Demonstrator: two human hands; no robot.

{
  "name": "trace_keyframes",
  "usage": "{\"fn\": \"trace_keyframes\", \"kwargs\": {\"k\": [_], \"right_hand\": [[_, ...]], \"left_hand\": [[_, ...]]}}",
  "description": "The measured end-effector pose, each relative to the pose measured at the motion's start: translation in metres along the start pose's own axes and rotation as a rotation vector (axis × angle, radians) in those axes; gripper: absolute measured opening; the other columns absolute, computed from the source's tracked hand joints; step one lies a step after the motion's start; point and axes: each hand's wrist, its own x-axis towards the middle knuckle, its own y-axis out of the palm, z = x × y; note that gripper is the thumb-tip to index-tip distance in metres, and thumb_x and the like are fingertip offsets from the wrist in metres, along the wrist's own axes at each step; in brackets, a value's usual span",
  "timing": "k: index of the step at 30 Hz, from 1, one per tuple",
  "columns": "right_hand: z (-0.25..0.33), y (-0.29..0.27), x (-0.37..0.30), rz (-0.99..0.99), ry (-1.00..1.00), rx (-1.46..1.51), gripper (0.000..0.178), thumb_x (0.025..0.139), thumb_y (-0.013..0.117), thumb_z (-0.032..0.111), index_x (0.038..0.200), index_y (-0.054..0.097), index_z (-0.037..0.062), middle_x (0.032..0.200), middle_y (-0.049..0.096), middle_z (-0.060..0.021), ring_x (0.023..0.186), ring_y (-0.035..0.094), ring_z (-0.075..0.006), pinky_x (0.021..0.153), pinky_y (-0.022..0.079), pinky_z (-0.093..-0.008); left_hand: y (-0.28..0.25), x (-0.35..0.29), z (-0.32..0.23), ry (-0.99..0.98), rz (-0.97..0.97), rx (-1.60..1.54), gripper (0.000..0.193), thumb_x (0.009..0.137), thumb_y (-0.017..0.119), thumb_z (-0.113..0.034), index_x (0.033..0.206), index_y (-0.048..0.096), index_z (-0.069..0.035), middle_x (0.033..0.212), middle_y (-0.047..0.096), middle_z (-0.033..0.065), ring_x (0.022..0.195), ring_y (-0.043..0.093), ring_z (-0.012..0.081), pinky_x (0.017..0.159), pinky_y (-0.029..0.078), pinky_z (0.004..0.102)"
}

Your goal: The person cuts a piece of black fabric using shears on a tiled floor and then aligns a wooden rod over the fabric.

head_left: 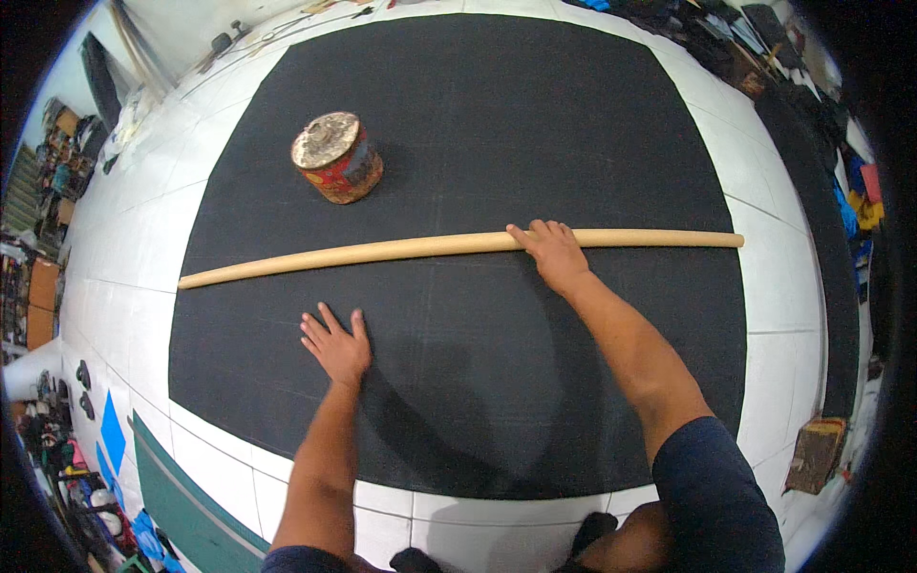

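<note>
A long tan cardboard tube (401, 250) lies crosswise over a large black sheet (506, 124) spread on the floor. My right hand (556, 256) is closed over the tube, right of its middle, with the fingers over the top. Nearer to me and to the left, my left hand (339, 349) rests palm down on the sheet, fingers spread, apart from the tube and holding nothing. Beyond the tube, left of centre, a rusty, worn tin can (339, 162) with a pale, stained lid stands on the sheet.
White floor tiles (774, 296) surround the sheet. A green board (191, 497) lies at the lower left, beside blue pieces (112, 430). Along the right runs a long dark roll or strip (833, 286), with a worn box-like block (817, 456) at its near end. Clutter lines both sides.
</note>
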Motion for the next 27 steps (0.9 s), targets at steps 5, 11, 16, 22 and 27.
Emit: {"fn": "trace_keyframes", "kwargs": {"k": [5, 11, 16, 22, 27], "right_hand": [[-0.011, 0.009, 0.053, -0.119, -0.034, 0.037, 0.053, 0.089, 0.055, 0.011, 0.139, 0.05, 0.0272, 0.115, 0.057, -0.0109, 0.108, 0.053, -0.0318, 0.096, 0.041, -0.0455], [-0.017, -0.005, 0.07, 0.072, -0.03, 0.145, 0.048, 0.091, 0.059, 0.019, 0.138, 0.052, 0.0274, 0.114, 0.058, -0.012, 0.106, 0.052, -0.031, 0.095, 0.04, -0.0448], [-0.025, -0.011, 0.084, 0.135, -0.171, 0.164, 0.052, 0.09, 0.062, 0.025, 0.141, 0.049, 0.027, 0.114, 0.057, -0.0136, 0.109, 0.051, -0.0315, 0.095, 0.039, -0.0454], [-0.015, -0.023, 0.112, 0.082, -0.187, 0.223, 0.053, 0.084, 0.07, 0.028, 0.134, 0.055, 0.02, 0.112, 0.059, -0.0123, 0.103, 0.056, -0.0328, 0.088, 0.042, -0.0464], [-0.03, -0.082, 0.168, -0.091, -0.15, 0.302, 0.056, 0.081, 0.073, 0.022, 0.134, 0.055, 0.0173, 0.108, 0.058, -0.0134, 0.099, 0.055, -0.0333, 0.087, 0.042, -0.0462]], "left_hand": [[-0.001, 0.001, -0.009, 0.029, -0.112, 0.006, 0.075, 0.094, 0.05, -0.051, 0.149, 0.031, -0.005, 0.153, 0.023, 0.0306, 0.142, 0.022, 0.0461, 0.117, 0.014, 0.055], [-0.014, 0.007, -0.014, -0.035, 0.016, -0.043, 0.075, 0.092, 0.055, -0.047, 0.149, 0.031, -0.005, 0.155, 0.019, 0.0294, 0.144, 0.018, 0.0451, 0.117, 0.012, 0.0543], [-0.018, 0.015, -0.01, -0.069, 0.086, -0.052, 0.079, 0.089, 0.055, -0.047, 0.149, 0.031, -0.003, 0.155, 0.016, 0.029, 0.145, 0.013, 0.044, 0.118, 0.008, 0.0549], [-0.018, 0.02, -0.016, -0.086, 0.104, -0.053, 0.08, 0.086, 0.06, -0.043, 0.149, 0.03, -0.005, 0.156, 0.018, 0.0279, 0.144, 0.016, 0.0459, 0.117, 0.01, 0.0558], [-0.017, 0.016, -0.005, -0.072, 0.094, 0.01, 0.079, 0.086, 0.06, -0.042, 0.149, 0.029, -0.003, 0.156, 0.017, 0.0274, 0.144, 0.016, 0.0459, 0.117, 0.01, 0.056]]}}
